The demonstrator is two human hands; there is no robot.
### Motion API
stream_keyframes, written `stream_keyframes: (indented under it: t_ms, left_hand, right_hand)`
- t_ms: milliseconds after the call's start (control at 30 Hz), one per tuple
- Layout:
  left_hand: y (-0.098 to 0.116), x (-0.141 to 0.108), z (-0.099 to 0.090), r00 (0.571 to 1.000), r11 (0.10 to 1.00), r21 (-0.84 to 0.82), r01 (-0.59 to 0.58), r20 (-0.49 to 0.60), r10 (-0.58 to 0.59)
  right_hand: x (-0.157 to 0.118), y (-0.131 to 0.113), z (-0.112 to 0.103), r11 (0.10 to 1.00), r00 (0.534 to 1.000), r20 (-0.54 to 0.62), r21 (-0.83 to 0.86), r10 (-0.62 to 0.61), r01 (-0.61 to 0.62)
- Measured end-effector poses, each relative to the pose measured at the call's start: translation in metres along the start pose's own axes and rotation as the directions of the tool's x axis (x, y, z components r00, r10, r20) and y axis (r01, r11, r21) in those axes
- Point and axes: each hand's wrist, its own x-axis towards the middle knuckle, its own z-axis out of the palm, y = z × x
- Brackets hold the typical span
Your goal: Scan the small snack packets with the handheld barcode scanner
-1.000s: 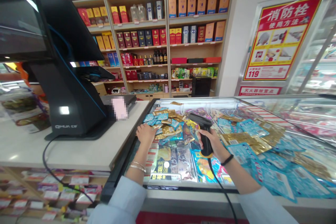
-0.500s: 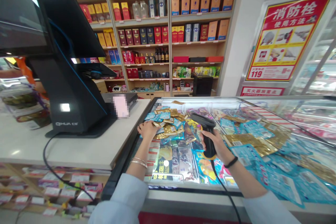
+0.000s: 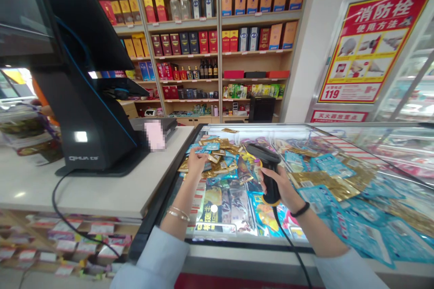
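A black handheld scanner (image 3: pixel 270 180) with a cable is wrapped in the fingers of my right hand (image 3: pixel 282 185), above the glass top of a freezer (image 3: pixel 224 230). My left hand (image 3: pixel 196 161) is at the pile of small gold and blue packets (image 3: pixel 220 162) on the left part of the glass. Its fingers are bent together at a packet's edge; what lies between them is too small to make out. Larger blue packets (image 3: pixel 359 230) and gold packets (image 3: pixel 325 184) are spread on the right, beside my right forearm.
A black register (image 3: pixel 98 135) stands on the white counter (image 3: pixel 135 194) at the left, with plastic jars (image 3: pixel 30 135) beside it. Shelves of boxes (image 3: pixel 200 43) line the back wall. The scanner's cable (image 3: pixel 291 248) hangs over the freezer's front edge.
My left hand has risen slightly and its fingers have drawn together, where they were spread over the packets. My right hand holds the scanner in nearly the same place.
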Motion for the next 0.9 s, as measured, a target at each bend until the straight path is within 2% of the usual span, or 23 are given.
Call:
stream_keyframes:
  t_ms: [67,167,267,367,433,500,567,600,667,800,900]
  left_hand:
    - [0.006,-0.003,-0.001,0.999,0.997,-0.073,-0.017,0.032,0.019]
    - [0.020,-0.008,-0.005,0.984,0.986,0.045,-0.163,0.072,0.160]
    - [0.034,-0.012,-0.010,0.936,0.941,0.108,-0.320,0.192,0.296]
    - [0.039,-0.012,-0.014,0.884,0.918,0.021,-0.395,0.280,0.374]
    - [0.036,-0.009,-0.017,0.904,0.950,-0.012,-0.313,0.303,0.302]
    - [0.028,-0.005,-0.018,0.943,0.996,0.037,-0.078,0.326,0.062]
    - [0.018,-0.002,-0.018,0.933,0.978,0.122,0.170,0.299,-0.199]
    - [0.014,-0.001,-0.017,0.923,0.958,0.147,0.248,0.264,-0.279]
    - [0.008,-0.001,-0.016,0.926,0.941,0.147,0.305,0.184,-0.329]
    - [0.003,-0.003,-0.013,0.949,0.948,0.116,0.298,0.073,-0.307]
    - [0.004,-0.004,-0.013,0.947,0.949,0.125,0.288,0.110,-0.302]
  right_hand:
    - [-0.001,-0.001,0.000,1.000,1.000,0.003,0.001,-0.006,0.006]
    - [-0.003,-0.005,0.002,1.000,1.000,0.015,-0.004,-0.012,0.012]
    - [-0.005,-0.008,0.003,1.000,1.000,0.022,-0.011,-0.014,0.014]
    - [-0.006,-0.008,0.003,1.000,1.000,0.019,-0.002,-0.011,0.011]
    - [-0.006,-0.008,0.004,1.000,1.000,0.015,0.003,-0.011,0.011]
    - [-0.007,-0.008,0.004,1.000,1.000,0.014,0.009,-0.016,0.016]
    - [-0.007,-0.009,0.005,1.000,1.000,0.016,0.016,-0.015,0.015]
    - [-0.007,-0.009,0.005,1.000,1.000,0.018,0.017,-0.012,0.012]
    - [-0.007,-0.009,0.005,1.000,1.000,0.020,0.009,-0.003,0.003]
    - [-0.007,-0.008,0.004,1.000,1.000,0.021,-0.004,0.006,-0.006]
    - [-0.007,-0.008,0.004,1.000,1.000,0.026,-0.006,0.000,0.000]
